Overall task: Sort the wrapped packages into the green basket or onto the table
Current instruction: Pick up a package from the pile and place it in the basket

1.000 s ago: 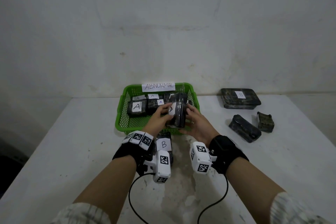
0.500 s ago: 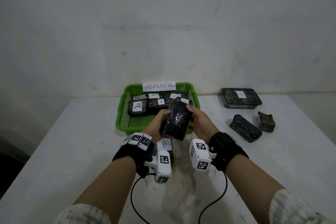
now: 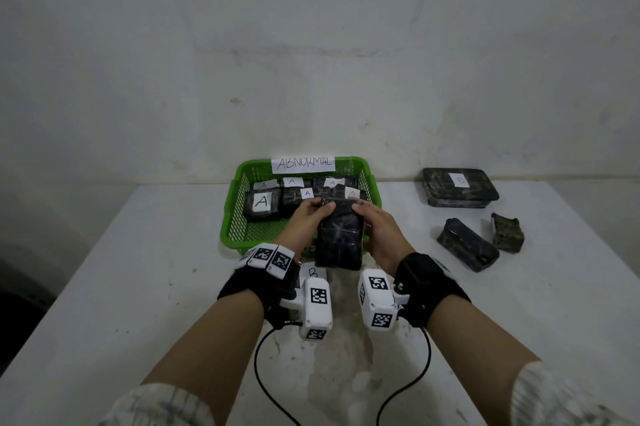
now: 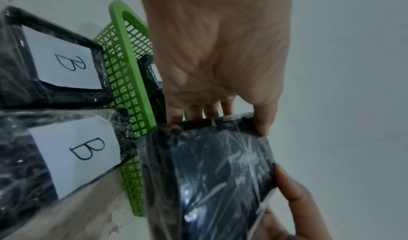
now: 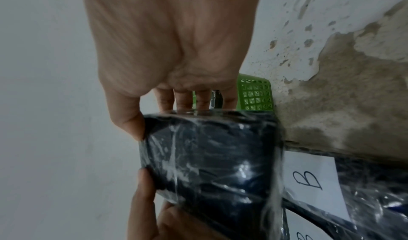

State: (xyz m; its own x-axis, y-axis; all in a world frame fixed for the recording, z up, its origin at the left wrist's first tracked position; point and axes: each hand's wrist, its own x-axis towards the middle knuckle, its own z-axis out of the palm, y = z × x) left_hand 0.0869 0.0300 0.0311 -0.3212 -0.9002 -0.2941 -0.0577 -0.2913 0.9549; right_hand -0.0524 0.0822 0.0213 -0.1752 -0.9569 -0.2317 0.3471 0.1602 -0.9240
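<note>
head view shows both hands raised together over the near edge of a green plastic mesh basket (image 3: 231, 218), sharing one dark rectangular package wrapped in clear film (image 3: 341, 238). the left hand (image 3: 308, 218) grips the package's left side, fingers curled over its far end and thumb on top. the right hand (image 3: 375, 225) clasps the right side the same way, thumb pressed near the far top corner. the package tilts, its far end up between the fingertips and its near end down toward the wrists; no label shows on the face turned up.

just beyond the fingers, inside the basket, lie several dark wrapped packages with white "a" labels (image 3: 262, 201), and a white paper sign reading "abnormal" (image 3: 303, 163) stands on the basket's far rim. below the hands, close to the left wrist, a dark wrapped package with a white "b" label (image 4: 75, 149) lies on the white worn table (image 3: 138, 287) against the basket's near wall, with another "b" package (image 4: 59, 59) beside it in the left wrist view.

well off to the right of the right hand sit a flat dark wrapped package with a small white label (image 3: 459, 187), a long dark wrapped block (image 3: 467, 245) and a small squat wrapped block (image 3: 508, 232).
</note>
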